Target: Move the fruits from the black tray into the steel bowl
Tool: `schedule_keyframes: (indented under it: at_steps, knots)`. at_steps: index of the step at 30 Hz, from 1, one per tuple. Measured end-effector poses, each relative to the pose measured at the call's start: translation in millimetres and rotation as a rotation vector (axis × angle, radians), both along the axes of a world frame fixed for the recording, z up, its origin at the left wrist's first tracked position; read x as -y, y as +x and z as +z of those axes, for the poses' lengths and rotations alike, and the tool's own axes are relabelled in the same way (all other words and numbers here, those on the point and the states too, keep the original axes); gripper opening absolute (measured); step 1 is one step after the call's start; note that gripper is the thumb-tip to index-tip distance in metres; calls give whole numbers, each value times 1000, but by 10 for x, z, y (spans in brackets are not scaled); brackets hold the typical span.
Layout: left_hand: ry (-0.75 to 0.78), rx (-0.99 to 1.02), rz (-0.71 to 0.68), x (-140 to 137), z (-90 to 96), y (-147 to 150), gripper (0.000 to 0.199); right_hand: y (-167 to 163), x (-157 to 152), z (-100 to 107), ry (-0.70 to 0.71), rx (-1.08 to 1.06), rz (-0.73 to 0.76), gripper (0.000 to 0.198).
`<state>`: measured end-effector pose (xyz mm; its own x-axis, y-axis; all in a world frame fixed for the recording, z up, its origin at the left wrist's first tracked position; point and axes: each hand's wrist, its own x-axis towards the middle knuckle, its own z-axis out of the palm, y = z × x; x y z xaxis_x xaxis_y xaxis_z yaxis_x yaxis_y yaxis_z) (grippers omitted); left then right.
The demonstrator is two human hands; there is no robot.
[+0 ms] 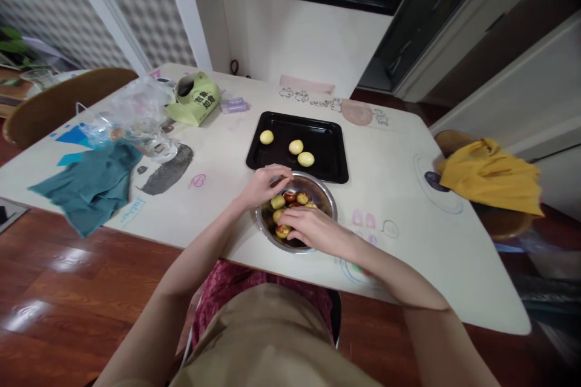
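A shiny metal bowl [333, 204] near the table's front edge holds several jujubes [278, 201], yellow-green with red-brown patches, one nearly all brown. My right hand [315, 230] reaches down into it from the right, its fingers and thumb bent around a patchy jujube [283, 231]. Over the far left rim lies my left hand [267, 186], fingers stretched toward the bowl's inside, with no fruit seen in them. Directly behind the bowl, a black baking tray [322, 133] carries three pale yellow-green jujubes [296, 146], spaced apart from the bowl's contents.
The white table [399, 254] bears drawings. A teal cloth [97, 178] hangs over its left front edge, beside clear plastic packaging [136, 106] and a light green carton [195, 98]. Purple wrappers [235, 105] lie near the carton. At right, a yellow cloth [492, 175] drapes a chair.
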<state>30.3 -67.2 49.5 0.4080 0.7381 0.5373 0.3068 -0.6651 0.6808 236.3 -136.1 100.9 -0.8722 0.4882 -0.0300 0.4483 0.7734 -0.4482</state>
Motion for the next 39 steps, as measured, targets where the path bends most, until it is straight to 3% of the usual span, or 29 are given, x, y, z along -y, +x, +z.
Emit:
schedule_keyframes:
  at_steps: [11, 21, 32, 39]
  knots:
    - [-5, -8, 0, -2, -5, -3, 19, 60, -22, -71, 157, 123, 19, 21]
    - [-7, -18, 5, 5, 5, -3, 20, 54, -31, -15, 201, 151, -15, 19]
    - [-4, -18, -7, 3, 5, -5, 21, 426, -468, 167, 228, 70, -300, 20]
    - [15, -164, -96, -34, -32, -57, 25, 384, -517, 64, 203, 90, -264, 19]
